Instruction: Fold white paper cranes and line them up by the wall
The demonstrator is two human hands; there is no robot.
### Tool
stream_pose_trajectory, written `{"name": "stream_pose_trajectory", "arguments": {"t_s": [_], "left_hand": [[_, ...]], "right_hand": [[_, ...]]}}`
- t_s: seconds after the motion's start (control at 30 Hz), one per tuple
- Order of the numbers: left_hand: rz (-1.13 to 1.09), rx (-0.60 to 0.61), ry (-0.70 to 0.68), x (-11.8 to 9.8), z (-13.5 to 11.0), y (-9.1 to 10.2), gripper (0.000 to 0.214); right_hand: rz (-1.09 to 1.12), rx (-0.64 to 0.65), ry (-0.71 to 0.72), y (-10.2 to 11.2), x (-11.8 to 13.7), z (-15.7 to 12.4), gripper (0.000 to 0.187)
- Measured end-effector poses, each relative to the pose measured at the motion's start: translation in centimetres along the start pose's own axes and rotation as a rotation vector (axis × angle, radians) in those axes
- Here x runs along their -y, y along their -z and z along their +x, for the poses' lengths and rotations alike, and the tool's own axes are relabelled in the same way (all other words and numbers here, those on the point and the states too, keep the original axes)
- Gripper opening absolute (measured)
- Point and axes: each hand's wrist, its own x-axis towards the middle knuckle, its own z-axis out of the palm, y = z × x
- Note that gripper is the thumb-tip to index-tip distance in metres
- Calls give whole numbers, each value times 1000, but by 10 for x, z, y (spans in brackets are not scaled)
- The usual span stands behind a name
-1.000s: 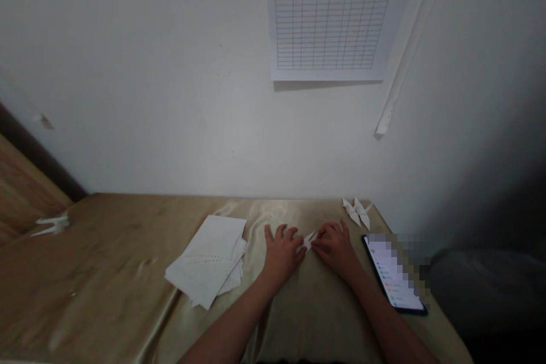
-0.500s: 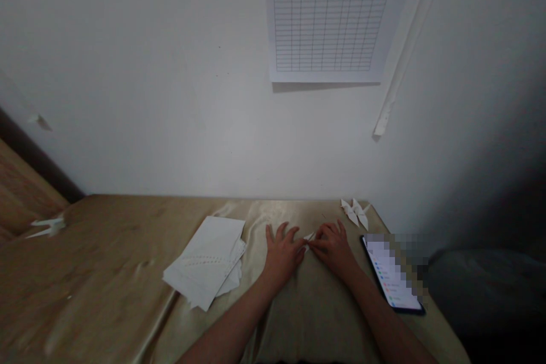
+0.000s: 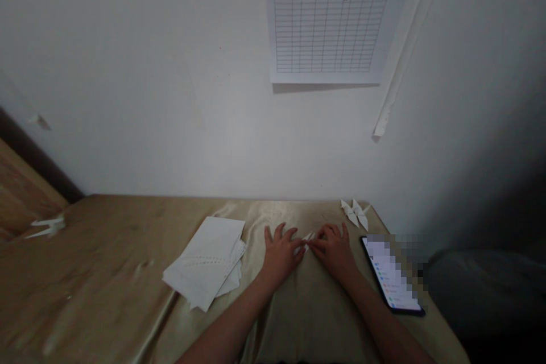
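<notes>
Between my two hands, just above the cloth-covered table, is a small piece of folded white paper. My left hand pinches its left side with thumb and index finger, the other fingers spread. From the right, my right hand pinches the same paper, its remaining fingers partly raised. Fingertips hide much of the paper, so its exact shape cannot be made out. Beyond my right hand, two folded paper cranes sit side by side near the table's back edge.
Left of my hands lies a stack of white paper sheets. A phone with a lit screen is at the right edge. White paper scraps lie far left. A printed table sheet hangs on the wall behind.
Both hands stay almost in place, with only slight finger shifts around the folded paper. Nothing else has moved.
</notes>
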Motion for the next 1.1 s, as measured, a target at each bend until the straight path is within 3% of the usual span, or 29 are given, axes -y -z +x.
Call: {"name": "stream_pose_trajectory", "arguments": {"t_s": [0.43, 0.73, 0.97, 1.1], "left_hand": [[2, 5, -18, 3, -1, -6, 26], [20, 13, -10, 4, -1, -9, 40], [44, 48, -24, 9, 1, -15, 42], [47, 48, -10, 9, 0, -15, 42]], "right_hand": [[-10, -49, -51, 0, 6, -2, 11], [-72, -97, -9, -3, 9, -3, 12], [-41, -67, 50, -5, 2, -4, 17], [-63, -61, 2, -3, 5, -4, 18]]}}
